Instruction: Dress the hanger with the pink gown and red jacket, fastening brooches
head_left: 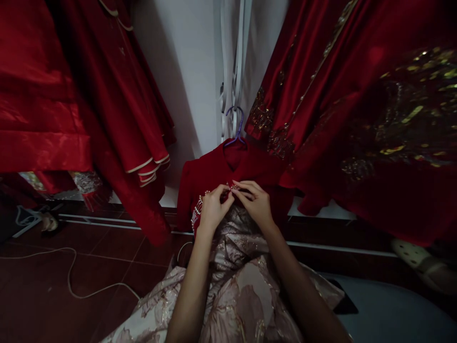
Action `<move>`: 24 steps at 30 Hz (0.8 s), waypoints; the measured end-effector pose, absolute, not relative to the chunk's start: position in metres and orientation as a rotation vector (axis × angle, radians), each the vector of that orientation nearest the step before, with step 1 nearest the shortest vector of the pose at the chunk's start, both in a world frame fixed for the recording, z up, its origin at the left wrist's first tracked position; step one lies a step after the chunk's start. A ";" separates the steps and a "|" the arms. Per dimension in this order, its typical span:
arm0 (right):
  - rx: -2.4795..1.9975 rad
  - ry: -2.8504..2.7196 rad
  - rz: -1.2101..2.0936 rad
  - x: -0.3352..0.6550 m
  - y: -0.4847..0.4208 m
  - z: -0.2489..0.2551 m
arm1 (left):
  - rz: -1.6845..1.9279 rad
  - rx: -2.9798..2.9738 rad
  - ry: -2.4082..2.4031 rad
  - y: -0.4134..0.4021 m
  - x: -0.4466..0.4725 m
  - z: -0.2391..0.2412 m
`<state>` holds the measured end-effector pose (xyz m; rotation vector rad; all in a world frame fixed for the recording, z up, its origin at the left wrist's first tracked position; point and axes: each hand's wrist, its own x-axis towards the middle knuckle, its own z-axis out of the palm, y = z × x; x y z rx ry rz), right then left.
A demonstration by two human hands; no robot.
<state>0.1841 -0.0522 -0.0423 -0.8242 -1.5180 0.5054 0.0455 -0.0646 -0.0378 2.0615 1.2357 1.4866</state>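
Side by side at the middle of the view, my left hand (213, 206) and my right hand (257, 202) are both closed in a pinch. Between the fingertips is a bit of beaded trim (233, 187), small and partly covered by the fingers. More pearly beads (197, 208) hang beside my left hand. Below my hands spreads a shiny pale pink and silver patterned dress (243, 281), its gathered top just under my wrists. Right behind them a red jacket (207, 169) with a V neck hangs on a purple hanger (240, 125).
Red garments (124, 105) hang at the left, and red gowns with gold sequins (396, 119) at the right. A white rail (321, 247) runs low behind. A pale cable (73, 271) lies on the tiled floor (39, 295). One light clog (410, 255) stands at the right.
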 end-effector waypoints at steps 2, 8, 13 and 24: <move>-0.805 -1.521 0.505 0.184 -0.051 -0.044 | 1.467 2.086 1.249 -0.064 0.045 -0.039; -0.798 -1.509 0.527 0.187 -0.048 -0.047 | 1.355 2.280 1.374 -0.065 0.048 -0.032; -0.792 -1.501 0.546 0.190 -0.044 -0.051 | 1.198 2.463 1.541 -0.066 0.052 -0.023; -0.939 -1.768 0.467 0.210 -0.051 -0.035 | 1.518 2.030 1.155 -0.060 0.053 -0.043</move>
